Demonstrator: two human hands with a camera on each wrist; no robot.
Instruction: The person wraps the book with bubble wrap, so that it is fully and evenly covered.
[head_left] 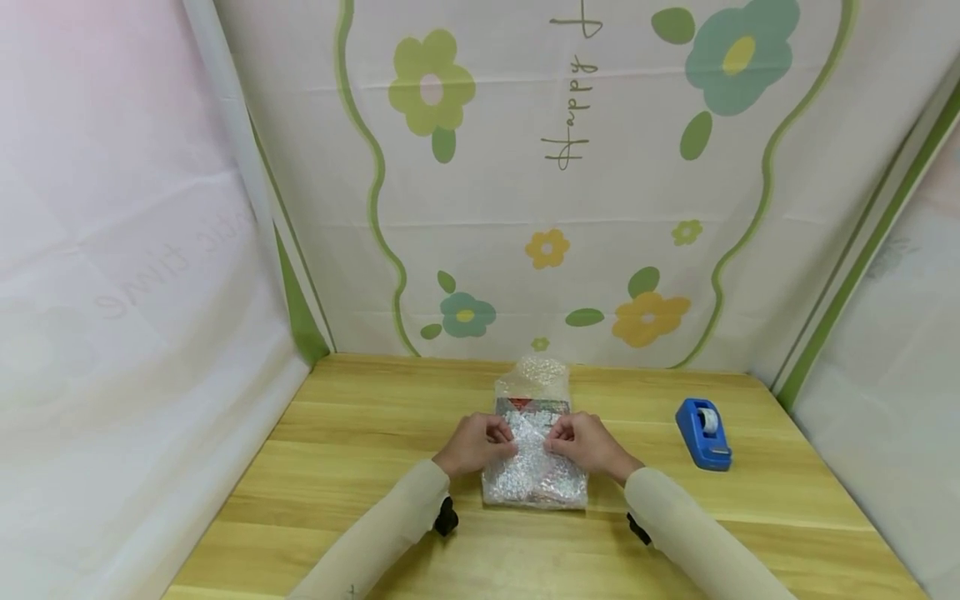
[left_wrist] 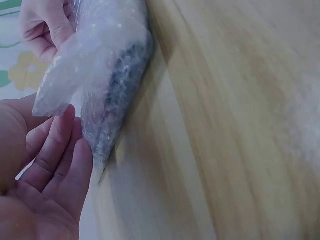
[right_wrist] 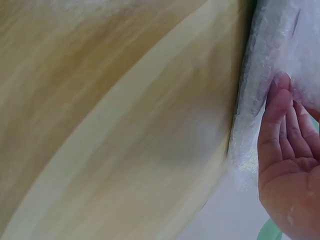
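Note:
A flat, boxy item (head_left: 519, 404) with dark and red print lies on the table, mostly covered by clear bubble wrap (head_left: 534, 479). One end of the wrap sticks out past its far edge. My left hand (head_left: 480, 443) pinches the wrap's loose flap at its left edge. In the left wrist view the flap (left_wrist: 70, 75) rises off the package between thumb and fingers of that hand (left_wrist: 47, 170). On the opposite edge my right hand (head_left: 588, 443) pinches the flap too; in its wrist view, the right hand (right_wrist: 295, 150) is beside the wrapped side. What the item is cannot be read through the wrap.
A blue tape dispenser (head_left: 703, 435) with a roll of tape stands to the right on the wooden table (head_left: 360, 492). Behind the table hangs a flower-printed cloth (head_left: 480, 192), with pale cloth walls at left and right.

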